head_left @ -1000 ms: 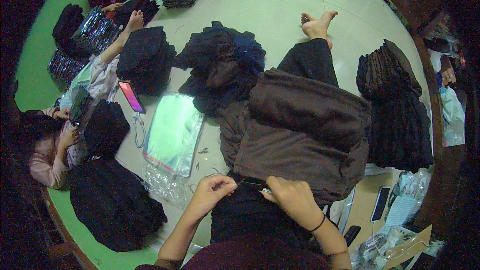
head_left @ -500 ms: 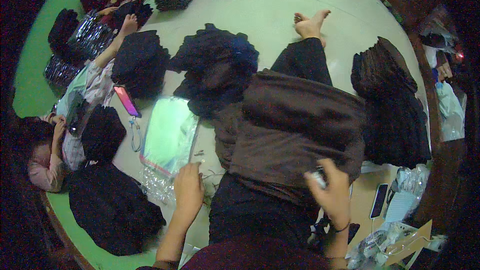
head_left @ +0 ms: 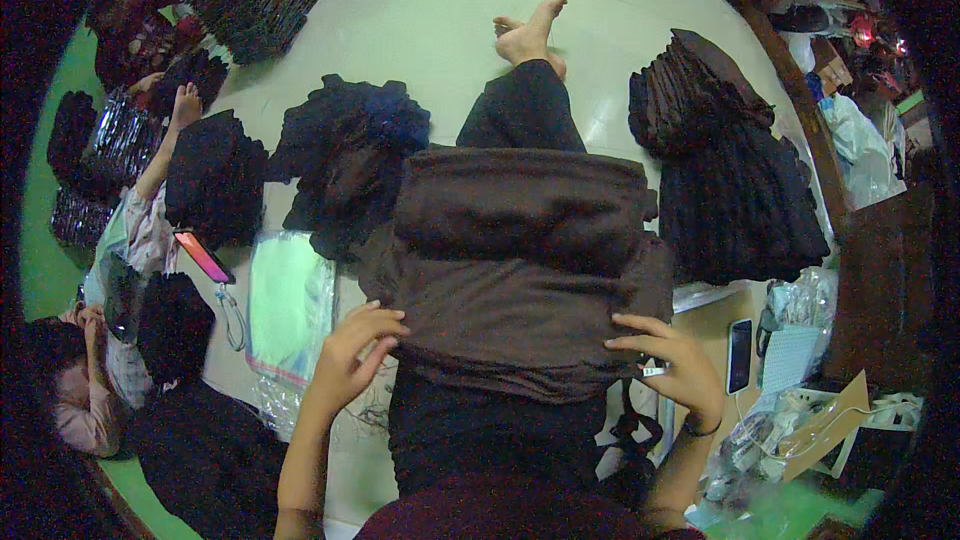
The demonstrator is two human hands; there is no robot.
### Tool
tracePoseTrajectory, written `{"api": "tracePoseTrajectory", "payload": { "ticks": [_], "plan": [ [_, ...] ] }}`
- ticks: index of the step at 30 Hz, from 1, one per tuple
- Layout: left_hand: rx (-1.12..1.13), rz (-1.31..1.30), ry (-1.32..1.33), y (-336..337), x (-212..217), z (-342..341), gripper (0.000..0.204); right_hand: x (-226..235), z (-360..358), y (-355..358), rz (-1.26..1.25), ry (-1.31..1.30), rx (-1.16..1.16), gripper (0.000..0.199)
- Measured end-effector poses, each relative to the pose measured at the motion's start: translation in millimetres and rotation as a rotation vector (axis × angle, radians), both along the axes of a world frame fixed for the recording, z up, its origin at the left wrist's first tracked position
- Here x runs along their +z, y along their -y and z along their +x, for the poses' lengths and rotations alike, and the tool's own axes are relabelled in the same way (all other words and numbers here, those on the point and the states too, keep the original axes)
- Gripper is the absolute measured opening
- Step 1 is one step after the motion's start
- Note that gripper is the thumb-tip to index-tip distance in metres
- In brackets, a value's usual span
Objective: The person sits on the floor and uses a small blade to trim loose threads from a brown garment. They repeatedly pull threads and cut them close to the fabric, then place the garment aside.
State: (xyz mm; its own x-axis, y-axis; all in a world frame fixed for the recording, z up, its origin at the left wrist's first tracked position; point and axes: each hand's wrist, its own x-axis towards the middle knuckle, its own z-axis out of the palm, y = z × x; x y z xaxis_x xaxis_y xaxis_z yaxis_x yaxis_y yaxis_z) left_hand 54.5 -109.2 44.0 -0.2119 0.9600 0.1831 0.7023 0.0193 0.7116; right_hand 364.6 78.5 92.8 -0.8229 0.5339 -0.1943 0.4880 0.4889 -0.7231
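Observation:
A dark brown folded garment [head_left: 515, 290] lies across my lap, its upper part making a thick raised fold. My left hand [head_left: 355, 348] is at the garment's left edge, fingers stretched out and fingertips at the cloth. On the opposite edge, the index finger and thumb of my right hand [head_left: 675, 365] reach onto the fabric. Tucked in that right hand is a small white object [head_left: 653, 371], mostly hidden by the fingers, so its kind is unclear. Beneath the garment are my legs in black trousers [head_left: 490, 440].
Stacks of dark garments stand at left [head_left: 215, 180], centre-left [head_left: 350, 155] and right [head_left: 735, 200]. Left of me lie a clear plastic packet [head_left: 290, 305] and a phone [head_left: 203, 257]; another phone [head_left: 739, 355] lies right, by plastic bags and cardboard [head_left: 825, 430]. Another person's arm [head_left: 97, 380] is far left.
Both hands have come to the garment's side edges; my left hand was off the cloth before. The garment now lies squarer on my lap. My view has shifted to the right.

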Motion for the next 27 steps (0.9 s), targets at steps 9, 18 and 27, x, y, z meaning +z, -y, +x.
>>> {"api": "tracePoseTrajectory", "payload": {
  "ticks": [9, 18, 27],
  "plan": [
    [0.359, -0.166, 0.694, -29.5, -12.8, -1.7, 0.014, -22.4, -12.6, -11.4, 0.072, 0.003, -0.339, 0.022],
    [0.071, -0.079, 0.384, -28.0, 4.9, -36.1, 0.025, -2.8, -17.0, -21.5, 0.144, -0.044, -0.118, 0.038],
    [0.249, 0.138, 0.277, -140.7, -25.1, -45.3, 0.050, -20.5, -91.2, -88.9, 0.286, -0.352, -0.549, 0.047]
  ]
}}
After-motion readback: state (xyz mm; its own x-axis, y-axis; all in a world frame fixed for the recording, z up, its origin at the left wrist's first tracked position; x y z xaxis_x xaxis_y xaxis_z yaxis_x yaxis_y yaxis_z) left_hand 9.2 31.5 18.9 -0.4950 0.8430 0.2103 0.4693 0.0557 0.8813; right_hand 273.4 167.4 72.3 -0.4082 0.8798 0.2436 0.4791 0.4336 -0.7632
